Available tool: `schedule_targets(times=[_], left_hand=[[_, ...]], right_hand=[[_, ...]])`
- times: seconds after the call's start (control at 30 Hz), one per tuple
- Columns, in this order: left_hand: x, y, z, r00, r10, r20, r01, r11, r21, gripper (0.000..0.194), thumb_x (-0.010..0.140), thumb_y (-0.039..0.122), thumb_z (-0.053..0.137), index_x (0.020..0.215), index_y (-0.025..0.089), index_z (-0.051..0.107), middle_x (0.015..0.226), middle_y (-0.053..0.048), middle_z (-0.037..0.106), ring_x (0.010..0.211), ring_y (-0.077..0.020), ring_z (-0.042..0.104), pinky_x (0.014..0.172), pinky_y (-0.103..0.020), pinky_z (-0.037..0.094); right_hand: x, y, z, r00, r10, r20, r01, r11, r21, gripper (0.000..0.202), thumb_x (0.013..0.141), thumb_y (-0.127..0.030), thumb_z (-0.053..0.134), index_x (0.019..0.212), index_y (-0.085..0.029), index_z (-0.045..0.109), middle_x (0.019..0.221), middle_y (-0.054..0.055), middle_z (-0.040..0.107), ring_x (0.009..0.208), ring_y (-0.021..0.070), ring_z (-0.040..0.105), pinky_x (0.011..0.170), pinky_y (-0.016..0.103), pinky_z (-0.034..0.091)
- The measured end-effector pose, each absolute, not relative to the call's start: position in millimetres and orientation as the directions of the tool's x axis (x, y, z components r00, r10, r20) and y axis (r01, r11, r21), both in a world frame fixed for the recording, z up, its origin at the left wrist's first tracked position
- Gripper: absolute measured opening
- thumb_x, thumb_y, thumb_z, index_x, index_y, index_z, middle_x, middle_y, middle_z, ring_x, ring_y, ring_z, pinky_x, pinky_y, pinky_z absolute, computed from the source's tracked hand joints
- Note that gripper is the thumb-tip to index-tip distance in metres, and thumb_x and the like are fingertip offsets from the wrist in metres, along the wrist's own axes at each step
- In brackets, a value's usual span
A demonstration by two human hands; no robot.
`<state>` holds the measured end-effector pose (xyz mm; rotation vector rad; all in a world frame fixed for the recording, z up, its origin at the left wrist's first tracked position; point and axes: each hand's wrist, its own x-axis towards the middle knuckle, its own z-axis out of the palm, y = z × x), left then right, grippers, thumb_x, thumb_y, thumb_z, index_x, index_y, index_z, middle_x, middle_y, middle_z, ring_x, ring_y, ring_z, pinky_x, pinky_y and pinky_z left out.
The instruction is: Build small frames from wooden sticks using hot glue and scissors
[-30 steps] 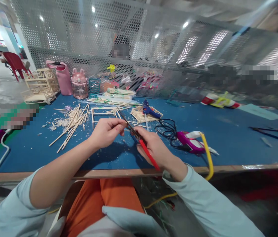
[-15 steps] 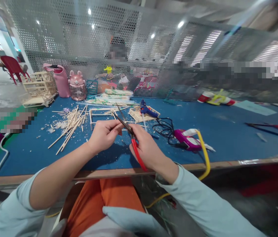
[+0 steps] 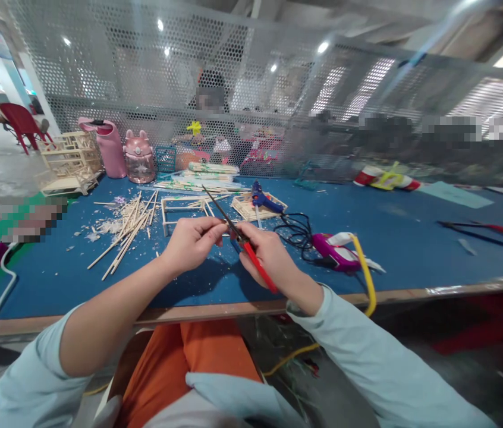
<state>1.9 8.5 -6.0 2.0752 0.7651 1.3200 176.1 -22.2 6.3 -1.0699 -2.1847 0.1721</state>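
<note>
My right hand is wrapped around a pair of scissors with red handles, their dark blades pointing up and to the left. The blades look closed together. Close beside them, my left hand is pinched; whatever sits between its fingertips is too small or hidden to make out. Both hands are above the blue table near its front edge. Just beyond them stands a small frame of wooden sticks, partly hidden by my left hand. A blue glue gun rests on a flat stick panel behind the scissors.
Loose sticks and white scraps lie at left. Behind are a stick model, a pink bottle, a clear pink bottle and packaged sticks. A purple power strip and red-handled pliers lie at right.
The scissors' blades were apart and have come together. The red handle has swung slightly up and to the right. My left hand stays nearly in place.
</note>
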Motion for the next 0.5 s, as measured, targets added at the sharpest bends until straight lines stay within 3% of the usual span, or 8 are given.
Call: schedule_targets(times=[0.2,0.33,0.5], left_hand=[[-1,17,-4,0.222,0.819,0.529,0.010,-0.545,0.839,0.027,0.083,0.039,0.052,0.085,0.014,0.063,0.062,0.000,0.062,0.058,-0.0104,0.055,0.059,-0.022,0.043],[-1,17,-1,0.234,0.843,0.485,-0.040,-0.490,0.871,0.027,0.081,0.041,0.053,0.077,0.015,0.061,0.059,0.001,0.058,0.056,-0.0092,0.052,0.056,-0.021,0.042],[0,17,-3,0.212,0.818,0.534,-0.034,-0.540,0.841,0.025,0.082,0.036,0.053,0.071,0.015,0.061,0.061,0.001,0.058,0.059,-0.0092,0.052,0.059,-0.021,0.042]], right_hand=[[172,-21,12,-0.392,0.775,0.495,0.639,0.617,-0.459,0.039,0.062,-0.005,0.042,0.099,-0.018,0.046,0.074,-0.001,0.050,0.063,0.0131,0.043,0.063,0.025,0.038],[174,-19,6,-0.413,0.759,0.503,0.649,0.633,-0.423,0.044,0.063,-0.005,0.042,0.105,-0.017,0.047,0.095,0.008,0.055,0.083,0.0183,0.050,0.076,0.032,0.042],[173,-16,-1,-0.401,0.738,0.543,0.682,0.636,-0.360,0.044,0.067,-0.007,0.045,0.110,-0.017,0.046,0.102,0.012,0.055,0.091,0.0217,0.051,0.080,0.037,0.043]])
